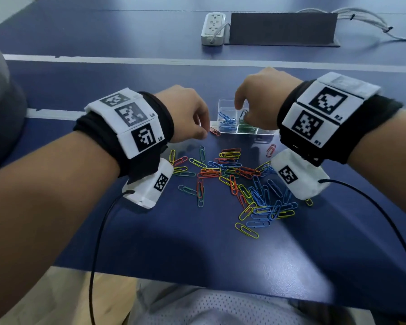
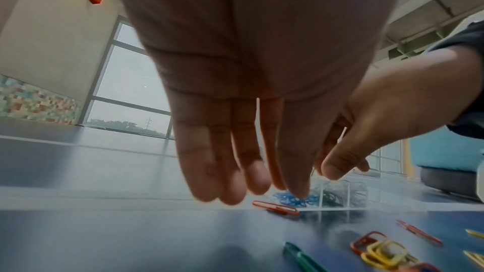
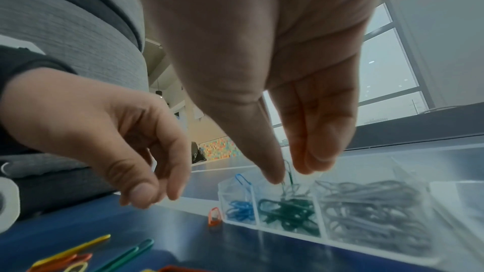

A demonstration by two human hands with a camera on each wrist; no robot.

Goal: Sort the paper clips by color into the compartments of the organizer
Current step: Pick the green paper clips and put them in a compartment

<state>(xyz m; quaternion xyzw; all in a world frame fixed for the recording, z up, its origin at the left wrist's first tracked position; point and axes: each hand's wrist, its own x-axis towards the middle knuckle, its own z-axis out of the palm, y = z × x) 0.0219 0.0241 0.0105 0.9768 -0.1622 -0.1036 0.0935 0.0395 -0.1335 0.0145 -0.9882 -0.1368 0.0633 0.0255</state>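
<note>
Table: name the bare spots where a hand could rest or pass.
Free: the blue table between the near edge and the loose paper clips; also the strip between the organizer and the power strip. Crowded: the clip pile, and around the organizer, where the left hand and right hand work.

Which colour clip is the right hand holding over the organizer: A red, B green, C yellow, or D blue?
B: the right hand pinches a green clip above the organizer compartment already holding green clips.
</note>
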